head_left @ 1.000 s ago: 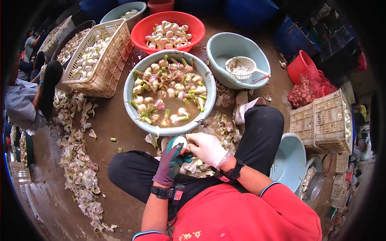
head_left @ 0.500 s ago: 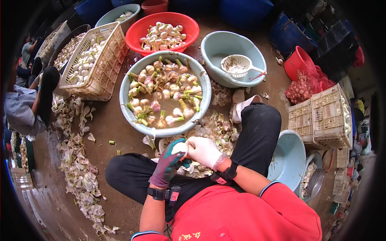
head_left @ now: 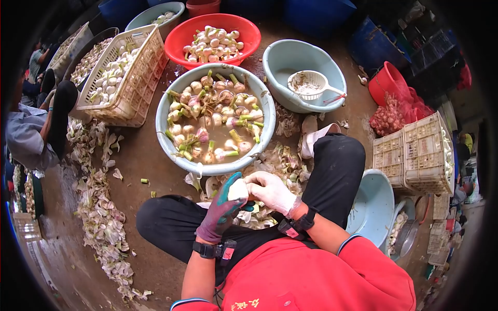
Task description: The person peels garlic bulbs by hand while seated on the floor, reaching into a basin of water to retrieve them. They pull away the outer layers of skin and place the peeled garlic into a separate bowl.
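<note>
A white, peeled-looking garlic bulb (head_left: 238,190) is held over my lap by my left hand (head_left: 220,211), which wears a purple and teal glove. My right hand (head_left: 271,193), in a white glove, has its fingers bent and pressed against the right side of the same bulb; its fingertips are partly hidden. Just beyond my hands stands a pale blue basin (head_left: 164,155) of brownish water, where garlic bulbs (head_left: 202,136) with green stem stubs float. Loose garlic skins (head_left: 282,163) lie on the floor between my legs.
Behind the basin are a red basin (head_left: 251,44) of white bulbs and a blue basin (head_left: 332,67) with a white strainer (head_left: 307,84). A crate (head_left: 140,96) of garlic stands left, stacked crates (head_left: 415,155) right. A seated person (head_left: 31,135) is at far left, beside a skin pile (head_left: 104,223).
Both hands have shifted slightly, and more of the white bulb shows now. The right hand has turned, its fingers lower on the bulb's side. The view has moved a little.
</note>
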Motion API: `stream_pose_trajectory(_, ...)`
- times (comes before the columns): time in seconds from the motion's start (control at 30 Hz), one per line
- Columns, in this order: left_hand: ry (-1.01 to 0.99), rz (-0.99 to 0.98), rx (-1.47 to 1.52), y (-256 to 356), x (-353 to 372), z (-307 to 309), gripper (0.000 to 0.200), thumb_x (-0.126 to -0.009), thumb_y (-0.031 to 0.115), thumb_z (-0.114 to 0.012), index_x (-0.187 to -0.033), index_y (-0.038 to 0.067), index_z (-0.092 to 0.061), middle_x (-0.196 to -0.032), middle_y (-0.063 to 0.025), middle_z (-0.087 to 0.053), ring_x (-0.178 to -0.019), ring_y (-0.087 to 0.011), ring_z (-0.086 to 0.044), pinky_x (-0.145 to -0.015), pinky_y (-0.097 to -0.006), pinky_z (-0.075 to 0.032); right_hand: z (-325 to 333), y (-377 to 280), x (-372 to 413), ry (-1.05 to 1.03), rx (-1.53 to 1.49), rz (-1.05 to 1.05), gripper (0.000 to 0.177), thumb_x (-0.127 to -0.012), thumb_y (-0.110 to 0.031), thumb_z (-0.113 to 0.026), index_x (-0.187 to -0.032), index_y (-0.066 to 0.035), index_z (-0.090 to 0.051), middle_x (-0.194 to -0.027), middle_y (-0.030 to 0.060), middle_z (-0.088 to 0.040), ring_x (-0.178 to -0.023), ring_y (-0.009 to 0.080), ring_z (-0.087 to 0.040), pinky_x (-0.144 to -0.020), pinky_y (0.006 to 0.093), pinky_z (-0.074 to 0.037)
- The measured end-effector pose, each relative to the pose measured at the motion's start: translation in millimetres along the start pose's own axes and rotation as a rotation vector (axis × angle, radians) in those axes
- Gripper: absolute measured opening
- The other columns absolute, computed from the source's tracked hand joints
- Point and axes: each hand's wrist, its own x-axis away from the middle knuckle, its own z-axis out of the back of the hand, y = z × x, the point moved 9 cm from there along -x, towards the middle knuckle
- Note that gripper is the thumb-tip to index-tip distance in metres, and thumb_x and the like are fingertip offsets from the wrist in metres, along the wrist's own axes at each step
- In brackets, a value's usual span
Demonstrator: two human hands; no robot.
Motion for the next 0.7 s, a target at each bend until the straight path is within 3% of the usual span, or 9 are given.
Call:
stream_pose_trajectory(0.1,0.099,0.049,-0.019,-0.7,2.2,5.4,0.071,-0.084,0.022,-0.065,-0.143,-0.001,-0.034,-0.119,-0.0108,-0.056,-0.107,-0.02,-0.059,-0.087,-0.0351,-0.053,-2.9,-5.3,4.1,-0.012,0.026,-0.086,0.023,-0.085,-0.019,-0.06,-0.095,0.002,-0.064,-0.093,0.0089,-0.065,-0.082,0.0176,-0.063,-0.074,0.0327,-0.051)
stream_pose_trajectory(0.17,0.124,0.035,-0.072,-0.9,1.5,12.0,0.072,-0.084,0.027,-0.066,-0.144,0.0,-0.034,-0.12,-0.0108,-0.055,-0.108,-0.0207,-0.058,-0.089,-0.0354,-0.052,-5.8,-26.5,4.6,0.0,0.384,0.109,0.015,-0.087,-0.01,-0.06,-0.095,0.003,-0.061,-0.085,0.0027,-0.064,-0.077,0.0087,-0.058,-0.07,0.0263,-0.05)
stream_pose_trajectory(0.3,0.072,-0.029,-0.123,2.9,0.9,14.0,0.073,-0.083,0.029,-0.066,-0.144,0.001,-0.034,-0.121,-0.0102,-0.054,-0.108,-0.0206,-0.058,-0.091,-0.0351,-0.05,-11.8,-5.7,2.7,-0.009,0.061,-0.086,0.015,-0.088,-0.01,-0.06,-0.095,0.003,-0.062,-0.085,0.0037,-0.064,-0.077,0.009,-0.058,-0.07,0.0269,-0.05)
stream_pose_trajectory(0.37,0.105,-0.055,-0.162,3.7,2.1,15.3,0.077,-0.082,0.029,-0.067,-0.145,0.003,-0.031,-0.12,-0.0106,-0.055,-0.108,-0.0211,-0.058,-0.092,-0.0355,-0.049,-13.4,-17.5,5.7,0.001,-0.228,-0.046,0.021,-0.084,-0.018,-0.062,-0.095,0.0,-0.065,-0.086,0.0135,-0.066,-0.08,0.0226,-0.065,-0.074,0.0337,-0.051)
stream_pose_trajectory(0.47,0.131,-0.032,-0.116,3.1,5.4,11.5,0.084,-0.08,0.029,-0.068,-0.147,0.004,-0.026,-0.121,-0.0117,-0.054,-0.108,-0.0221,-0.058,-0.093,-0.0366,-0.047,-8.3,-20.6,5.1,-0.02,0.079,0.024,0.021,-0.083,-0.018,-0.061,-0.094,0.0,-0.065,-0.088,0.0151,-0.066,-0.081,0.0249,-0.065,-0.074,0.0345,-0.051)
stream_pose_trajectory(0.5,0.089,-0.009,-0.014,6.4,6.8,2.9,0.086,-0.081,0.019,-0.068,-0.15,0.006,-0.019,-0.117,-0.0066,-0.053,-0.104,-0.0134,-0.054,-0.09,-0.0283,-0.046,-8.1,-22.3,5.2,-0.032,0.23,0.059,0.022,-0.083,-0.018,-0.06,-0.094,0.0,-0.065,-0.089,0.0159,-0.066,-0.082,0.0261,-0.065,-0.075,0.0349,-0.051)
stream_pose_trajectory(0.6,0.053,-0.037,-0.055,8.6,6.7,1.6,0.088,-0.077,0.016,-0.071,-0.149,0.005,-0.023,-0.123,-0.0084,-0.051,-0.111,-0.0161,-0.051,-0.095,-0.0307,-0.043,-6.1,-11.8,1.5,0.054,0.189,-0.049,0.02,-0.084,-0.018,-0.059,-0.09,-0.001,-0.065,-0.087,0.016,-0.066,-0.081,0.0251,-0.066,-0.074,0.0343,-0.051)
stream_pose_trajectory(0.63,0.053,-0.035,-0.06,8.0,4.6,2.3,0.088,-0.077,0.016,-0.071,-0.149,0.005,-0.023,-0.123,-0.0084,-0.051,-0.111,-0.0161,-0.051,-0.095,-0.0307,-0.043,-6.7,11.8,-5.1,0.064,0.078,-0.159,0.019,-0.084,-0.018,-0.058,-0.088,-0.001,-0.064,-0.083,0.0122,-0.067,-0.08,0.0193,-0.065,-0.072,0.0316,-0.05)
stream_pose_trajectory(0.7,0.052,-0.276,-0.761,27.1,2.2,-5.1,0.09,-0.072,0.011,-0.074,-0.148,0.004,-0.026,-0.132,-0.0105,-0.046,-0.12,-0.019,-0.046,-0.103,-0.033,-0.038,-2.0,22.2,-9.6,0.099,0.018,-0.169,0.019,-0.085,-0.019,-0.058,-0.088,-0.001,-0.063,-0.083,0.0102,-0.066,-0.079,0.0162,-0.063,-0.072,0.0302,-0.05)
